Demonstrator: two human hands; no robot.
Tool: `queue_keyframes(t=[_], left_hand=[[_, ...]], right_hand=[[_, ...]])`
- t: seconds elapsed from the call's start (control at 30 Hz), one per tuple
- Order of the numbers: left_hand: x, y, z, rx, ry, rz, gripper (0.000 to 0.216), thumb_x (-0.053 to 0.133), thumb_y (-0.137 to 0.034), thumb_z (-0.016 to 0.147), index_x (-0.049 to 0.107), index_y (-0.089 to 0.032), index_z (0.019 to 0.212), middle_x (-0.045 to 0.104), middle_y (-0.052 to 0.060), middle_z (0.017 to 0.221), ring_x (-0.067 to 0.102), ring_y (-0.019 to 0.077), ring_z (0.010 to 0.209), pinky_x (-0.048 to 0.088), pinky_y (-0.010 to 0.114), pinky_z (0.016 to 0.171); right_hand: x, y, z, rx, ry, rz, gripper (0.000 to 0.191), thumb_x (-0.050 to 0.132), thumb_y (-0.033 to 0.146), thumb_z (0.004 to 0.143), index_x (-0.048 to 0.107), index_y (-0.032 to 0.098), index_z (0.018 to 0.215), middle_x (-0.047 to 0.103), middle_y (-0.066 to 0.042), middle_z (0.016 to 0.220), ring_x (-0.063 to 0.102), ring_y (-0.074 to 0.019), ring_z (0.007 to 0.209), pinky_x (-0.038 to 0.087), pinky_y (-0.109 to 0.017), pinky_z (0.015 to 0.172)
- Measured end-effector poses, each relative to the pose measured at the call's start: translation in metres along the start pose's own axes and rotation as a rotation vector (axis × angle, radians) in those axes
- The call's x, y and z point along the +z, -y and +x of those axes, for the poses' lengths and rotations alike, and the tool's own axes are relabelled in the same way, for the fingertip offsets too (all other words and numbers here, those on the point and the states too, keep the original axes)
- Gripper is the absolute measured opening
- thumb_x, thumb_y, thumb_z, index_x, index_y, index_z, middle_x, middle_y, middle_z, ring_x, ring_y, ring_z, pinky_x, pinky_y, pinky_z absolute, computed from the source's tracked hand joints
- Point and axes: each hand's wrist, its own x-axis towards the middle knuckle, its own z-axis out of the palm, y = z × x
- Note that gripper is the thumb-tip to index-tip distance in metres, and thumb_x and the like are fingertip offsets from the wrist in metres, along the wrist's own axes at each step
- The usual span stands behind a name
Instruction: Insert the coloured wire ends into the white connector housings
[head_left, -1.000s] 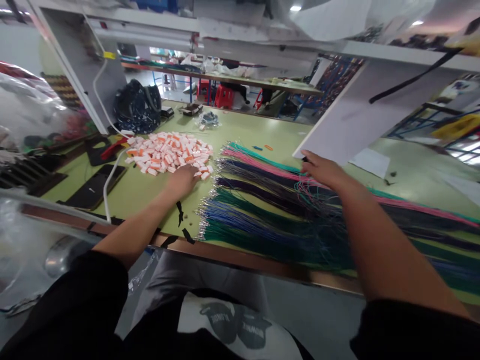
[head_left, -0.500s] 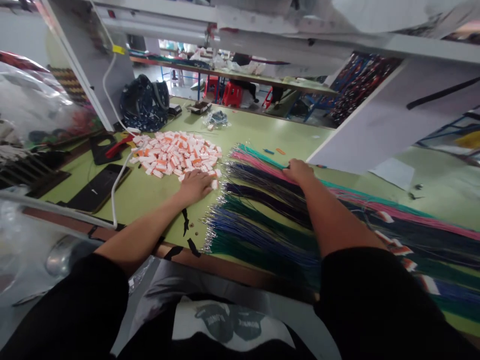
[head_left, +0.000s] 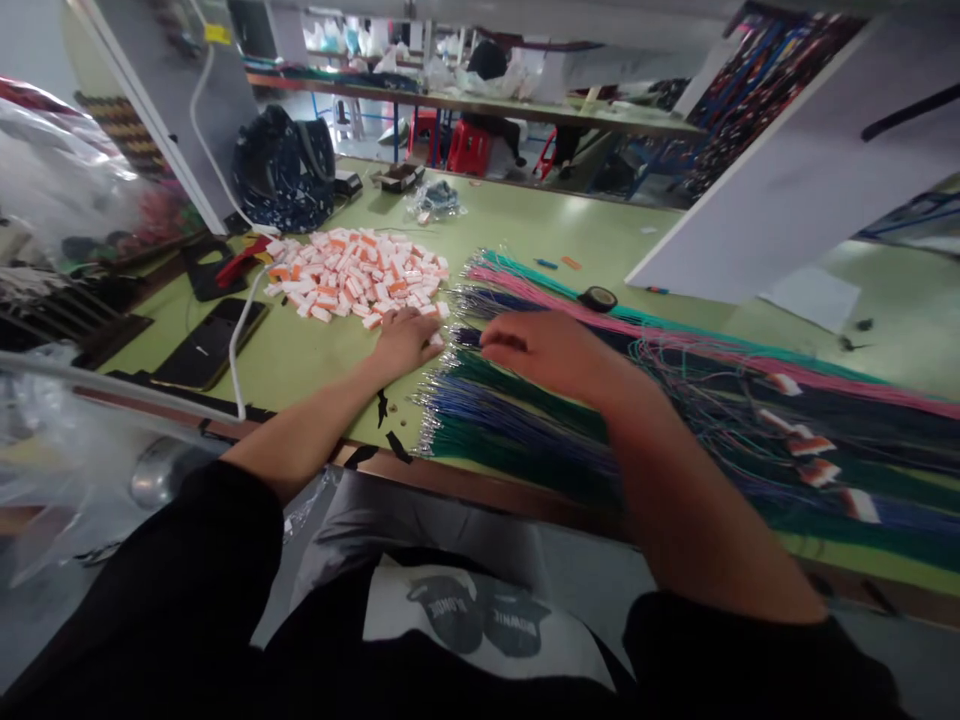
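Observation:
My left hand (head_left: 405, 342) rests at the near right edge of a pile of white and orange plastic connectors (head_left: 352, 275). Its fingers are closed around a small white connector (head_left: 436, 340), mostly covered by the fingertips. My right hand (head_left: 544, 350), a little blurred, is over the bundles of wires, close to their metal-tipped ends. Its fingers are loosely bent with a gap at the thumb, and nothing shows in them. Green wires (head_left: 517, 445), blue wires (head_left: 495, 405) and pink wires (head_left: 525, 288) lie side by side. A black tape roll (head_left: 598, 298) sits on the pink and teal wires.
A phone (head_left: 210, 345) and a white cable (head_left: 238, 360) lie at the left. Behind the pile stands a dark patterned bag (head_left: 285, 170). A white panel (head_left: 757, 180) rises at the right. Wires with connectors attached (head_left: 814, 445) lie further right.
My right hand has left the spot by the tape roll and moved left and nearer to the wire ends, uncovering the roll. My left hand stays by the pile. The camera view has shifted.

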Motion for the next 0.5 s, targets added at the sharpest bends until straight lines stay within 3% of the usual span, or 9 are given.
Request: queue_keyframes(t=[0.17,0.33,0.5], left_hand=[[-0.002,0.001,-0.001,-0.026,-0.127,-0.076,0.027,0.051,-0.026,0.083,0.061,-0.016,0.106,0.063,0.01,0.103,0.05,0.0271,0.106,0.03,0.044,0.096],[-0.012,0.002,-0.003,-0.102,-0.263,-0.338,0.038,0.055,-0.023,0.082,0.05,-0.015,0.119,0.056,0.012,0.118,0.054,0.0226,0.101,0.042,0.037,0.089],[-0.038,-0.004,-0.025,-0.125,-0.397,-0.64,0.041,0.06,-0.02,0.078,0.048,-0.019,0.118,0.057,0.007,0.11,0.056,0.0178,0.091,0.049,0.033,0.079]], right_hand=[[0.056,0.023,-0.041,0.003,0.141,0.018,0.021,0.048,0.027,0.086,0.066,0.02,0.077,0.067,-0.003,0.082,0.057,-0.0159,0.075,0.036,-0.026,0.065],[0.097,0.035,-0.061,0.111,-0.032,-0.06,0.01,0.055,0.02,0.082,0.065,0.02,0.081,0.066,-0.006,0.085,0.057,-0.0193,0.081,0.039,-0.029,0.068],[0.101,0.037,-0.066,0.149,-0.165,0.189,0.012,0.053,0.018,0.081,0.062,0.021,0.074,0.066,-0.004,0.081,0.058,-0.0179,0.079,0.041,-0.029,0.069]])
